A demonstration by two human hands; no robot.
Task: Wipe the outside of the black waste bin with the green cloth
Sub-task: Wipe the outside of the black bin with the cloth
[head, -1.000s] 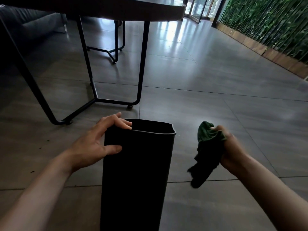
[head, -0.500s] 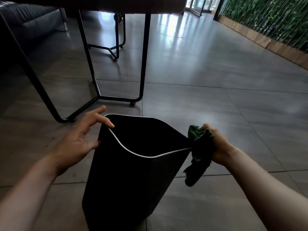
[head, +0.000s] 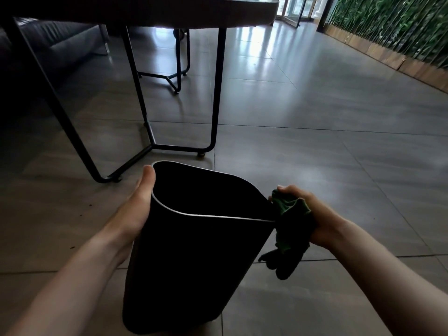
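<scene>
Two hands at work on the bin [head: 191, 258], tilted toward the camera on the floor [head: 315, 166], mouth open at 12 o'clock. Left hand [head: 135, 209] at 9 o'clock, pressed against the bin's outer wall, thumb up along the rim, apparently to steady it; fingers hidden behind the wall, so grip cannot be told. Right hand [head: 312, 214] at 3 o'clock, clenched round the bunched cloth [head: 291, 221], which touches the bin's right corner just under the rim, likely poised for a wipe down that side; loose end dangling below. Bin's base and far sides out of sight; interior too dark to read. Farther off, at 11 o'clock, table [head: 169, 10] on black legs, top cropped. Beyond, at 2 o'clock, green wall [head: 400, 27], partly cut off.
</scene>
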